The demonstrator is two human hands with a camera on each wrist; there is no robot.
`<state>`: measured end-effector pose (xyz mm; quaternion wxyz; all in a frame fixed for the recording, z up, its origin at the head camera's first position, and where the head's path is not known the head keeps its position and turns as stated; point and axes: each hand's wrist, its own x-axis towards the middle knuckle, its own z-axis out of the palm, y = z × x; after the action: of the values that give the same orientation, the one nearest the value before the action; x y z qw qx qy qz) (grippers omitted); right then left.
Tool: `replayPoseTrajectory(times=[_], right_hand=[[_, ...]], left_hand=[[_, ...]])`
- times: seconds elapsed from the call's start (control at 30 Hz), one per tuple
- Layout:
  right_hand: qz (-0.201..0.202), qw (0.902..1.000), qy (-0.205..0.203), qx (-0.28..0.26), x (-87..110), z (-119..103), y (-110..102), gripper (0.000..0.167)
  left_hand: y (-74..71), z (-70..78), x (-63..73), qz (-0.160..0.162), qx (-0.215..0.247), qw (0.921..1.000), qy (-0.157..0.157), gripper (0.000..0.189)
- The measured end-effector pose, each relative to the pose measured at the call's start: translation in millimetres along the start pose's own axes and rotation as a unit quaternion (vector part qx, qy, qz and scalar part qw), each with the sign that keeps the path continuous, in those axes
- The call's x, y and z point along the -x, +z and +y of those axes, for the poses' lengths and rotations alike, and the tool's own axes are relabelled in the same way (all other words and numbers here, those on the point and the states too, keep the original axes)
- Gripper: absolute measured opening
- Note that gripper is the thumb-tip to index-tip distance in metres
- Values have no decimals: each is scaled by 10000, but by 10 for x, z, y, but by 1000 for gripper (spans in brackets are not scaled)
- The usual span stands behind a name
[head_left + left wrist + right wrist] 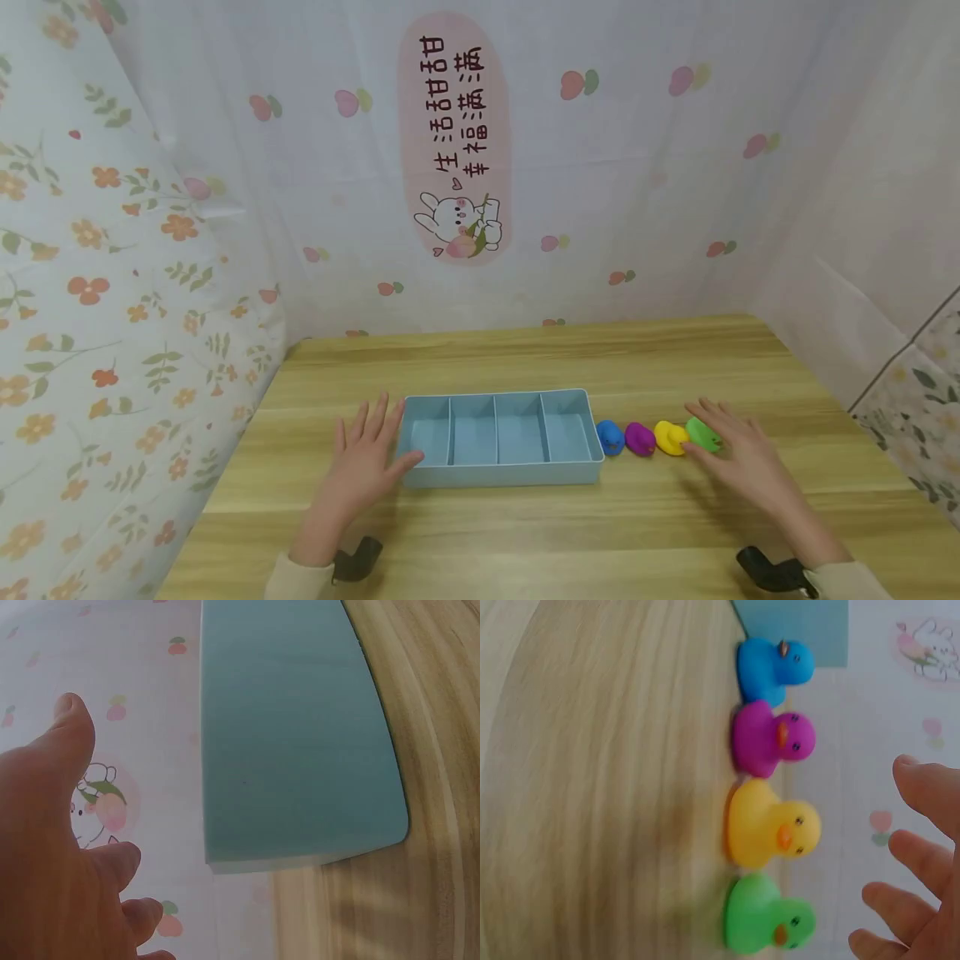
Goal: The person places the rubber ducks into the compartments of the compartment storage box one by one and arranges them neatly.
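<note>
A light blue tray [498, 477] with several compartments in a row lies on the wooden table. At its right end several rubber ducks line up side by side: a blue duck [763, 671], a purple duck [757, 741], a yellow duck [759, 825] and a green duck [754, 911]. My left hand [362, 458] hovers by the tray's left end with fingers spread, holding nothing. Over the right end of the row, my right hand [742, 454] is held with fingers apart and nothing in it. In the head view it partly covers the green duck.
The wooden table [480, 550] meets a printed cloth backdrop [637, 183] at its far edge. Flowered cloth [120, 333] hangs along the left side, and more cloth [862, 275] hangs on the right. Each wrist bears a black strap mount [358, 560].
</note>
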<state>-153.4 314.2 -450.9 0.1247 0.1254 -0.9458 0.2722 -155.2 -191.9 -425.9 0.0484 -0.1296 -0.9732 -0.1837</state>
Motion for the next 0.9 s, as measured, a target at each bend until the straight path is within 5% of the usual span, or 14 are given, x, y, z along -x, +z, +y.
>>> replayPoseTrajectory(times=[0.27,0.53,0.9], right_hand=[[107,9993,362,-76,58,180,-11,61],[-142,9900,1391,-184,77,307,-2,69],[467,9937,1019,-57,105,471,105,56]], left_hand=[[83,-47,22,-71,35,10000,-31,69],[144,-53,22,-121,102,9998,-73,63],[210,-87,50,-110,221,9997,44,63]])
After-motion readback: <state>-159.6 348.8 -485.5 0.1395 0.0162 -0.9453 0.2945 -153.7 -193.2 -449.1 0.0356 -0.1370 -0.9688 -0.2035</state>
